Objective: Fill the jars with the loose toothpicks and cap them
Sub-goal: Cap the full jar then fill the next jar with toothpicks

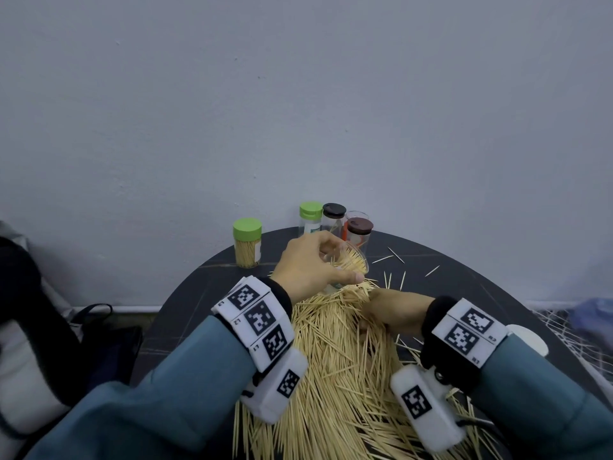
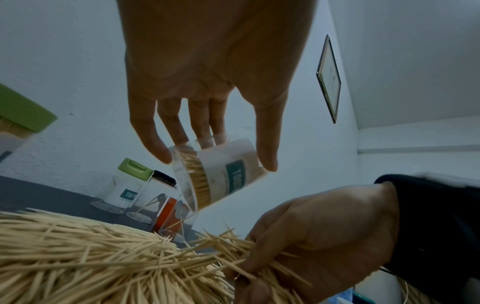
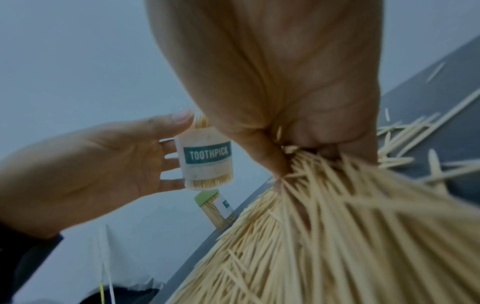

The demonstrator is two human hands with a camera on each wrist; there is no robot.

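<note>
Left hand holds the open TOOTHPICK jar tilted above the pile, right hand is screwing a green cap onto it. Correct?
Not quite. The left hand does hold the open TOOTHPICK jar tilted above the pile, but the right hand holds no cap: it grips a bunch of loose toothpicks at the pile. The left wrist view shows it; the right wrist view agrees.

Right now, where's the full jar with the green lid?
In the head view, the green-lidded jar stands alone at the table's far left edge, left of the left hand.
</note>
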